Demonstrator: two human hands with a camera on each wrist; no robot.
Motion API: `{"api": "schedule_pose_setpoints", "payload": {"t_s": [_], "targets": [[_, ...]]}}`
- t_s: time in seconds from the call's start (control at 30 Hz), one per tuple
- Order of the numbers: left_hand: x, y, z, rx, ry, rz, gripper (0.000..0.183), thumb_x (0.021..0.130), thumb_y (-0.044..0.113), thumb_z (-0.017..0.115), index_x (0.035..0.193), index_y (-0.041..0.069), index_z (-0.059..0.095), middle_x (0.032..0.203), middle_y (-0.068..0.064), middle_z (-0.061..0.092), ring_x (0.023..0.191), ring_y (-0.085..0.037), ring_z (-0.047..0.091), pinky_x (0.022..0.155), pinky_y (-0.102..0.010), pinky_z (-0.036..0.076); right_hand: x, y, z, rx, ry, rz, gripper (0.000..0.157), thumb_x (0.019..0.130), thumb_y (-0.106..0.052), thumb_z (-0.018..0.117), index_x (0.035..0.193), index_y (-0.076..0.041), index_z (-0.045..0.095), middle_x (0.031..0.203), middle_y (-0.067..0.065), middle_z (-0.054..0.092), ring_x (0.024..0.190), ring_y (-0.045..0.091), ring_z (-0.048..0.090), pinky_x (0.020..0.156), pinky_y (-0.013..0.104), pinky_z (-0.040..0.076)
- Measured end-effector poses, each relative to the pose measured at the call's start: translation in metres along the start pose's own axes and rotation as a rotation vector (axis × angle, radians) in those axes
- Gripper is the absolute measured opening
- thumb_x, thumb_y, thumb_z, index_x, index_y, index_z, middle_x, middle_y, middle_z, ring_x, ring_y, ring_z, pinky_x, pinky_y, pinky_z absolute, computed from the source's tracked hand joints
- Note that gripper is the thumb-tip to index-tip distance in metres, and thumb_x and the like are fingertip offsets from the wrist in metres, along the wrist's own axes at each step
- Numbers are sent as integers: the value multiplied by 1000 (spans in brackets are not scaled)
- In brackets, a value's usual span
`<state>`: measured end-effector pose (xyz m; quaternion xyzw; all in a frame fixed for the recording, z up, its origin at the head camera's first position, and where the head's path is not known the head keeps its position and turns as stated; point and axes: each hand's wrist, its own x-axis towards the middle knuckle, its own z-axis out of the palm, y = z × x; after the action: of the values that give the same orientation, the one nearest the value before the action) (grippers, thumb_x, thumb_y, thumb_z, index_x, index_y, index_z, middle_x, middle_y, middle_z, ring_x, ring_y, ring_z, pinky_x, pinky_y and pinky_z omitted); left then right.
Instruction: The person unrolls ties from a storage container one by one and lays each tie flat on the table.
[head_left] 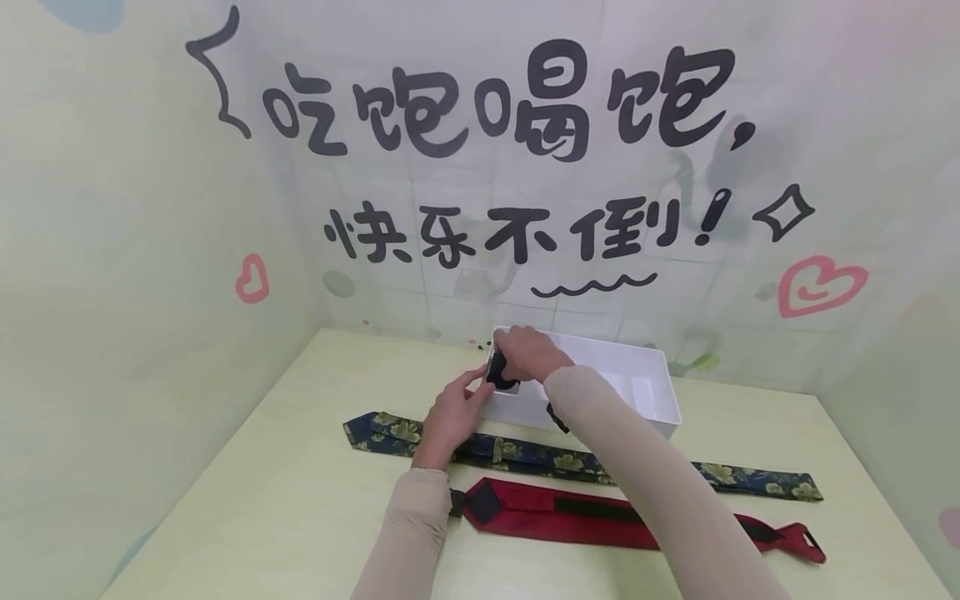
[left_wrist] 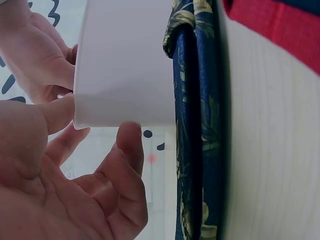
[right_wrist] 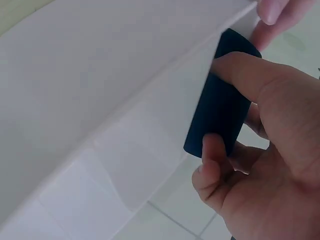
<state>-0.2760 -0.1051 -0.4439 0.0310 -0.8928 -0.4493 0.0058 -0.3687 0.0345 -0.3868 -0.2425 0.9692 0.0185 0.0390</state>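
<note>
At the left end of a white box (head_left: 525, 410), my right hand (head_left: 534, 352) grips a dark roll (head_left: 501, 372) that looks like a rolled necktie. In the right wrist view the thumb lies along one side of the roll (right_wrist: 217, 110) and the fingers curl at its lower end. The roll stands inside the box, close to the end wall. My left hand (head_left: 452, 417) holds the box's left front corner, its thumb at the rim and fingers bent against the outside; the left wrist view shows this beside the box wall (left_wrist: 125, 65).
A navy floral necktie (head_left: 566, 461) lies lengthwise in front of the box, under the left wrist and right forearm. Nearer lies a red necktie (head_left: 525, 518) with a dark tip. Inside the box are white dividers (head_left: 643, 396). Printed walls enclose the pale table (head_left: 262, 467).
</note>
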Motion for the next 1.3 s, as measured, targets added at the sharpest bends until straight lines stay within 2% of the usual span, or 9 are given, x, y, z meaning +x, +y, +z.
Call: {"api": "schedule_pose_setpoints", "payload": {"t_s": [0.23,0.57,0.87,1.0,1.17,1.23,1.3], "targets": [[0,-1,0,4,-2,6,42,95,50,51,136,44,48,110,-5,69,76,-17,62,59,-31,41,-17,0,-21,159,14,-5,31,84,-21,71,109,-14,53,102,8,57,87,24,57,80,38,50],[1,1,-1,1,-8,0,43,94,50,52,136,42,49,107,-4,69,73,-16,59,58,-30,40,-42,8,-39,292,49,4,41,85,-20,68,121,-15,51,112,10,55,93,22,57,82,36,51],[1,-2,1,15,-11,-10,43,94,52,51,136,43,48,111,-3,68,81,-16,62,63,-31,42,-68,19,-40,575,78,-28,46,85,-17,64,125,-11,42,118,14,58,92,21,61,76,31,50],[1,-4,3,9,-8,-7,43,94,51,52,136,43,48,110,-4,68,82,-17,62,64,-31,43,-83,25,-40,742,106,-31,50,85,-16,61,127,-15,36,114,15,59,86,22,63,70,31,51],[2,-5,4,8,-1,-8,44,93,51,53,136,43,48,115,-5,68,89,-20,65,68,-34,46,-106,28,-41,948,109,-47,60,87,-15,58,138,-31,32,119,13,51,87,24,66,77,36,53],[3,-6,4,2,1,-7,44,93,51,53,136,43,48,116,-6,68,90,-22,66,69,-35,46,-115,29,-40,985,116,-62,61,87,-14,57,138,-37,34,121,12,51,88,24,67,78,37,54],[3,-5,3,-4,-4,-2,45,93,51,53,137,42,48,116,-7,68,91,-22,66,69,-36,47,-125,28,-39,997,129,-90,60,87,-10,57,137,-38,39,123,12,51,88,26,66,75,37,54]]}}
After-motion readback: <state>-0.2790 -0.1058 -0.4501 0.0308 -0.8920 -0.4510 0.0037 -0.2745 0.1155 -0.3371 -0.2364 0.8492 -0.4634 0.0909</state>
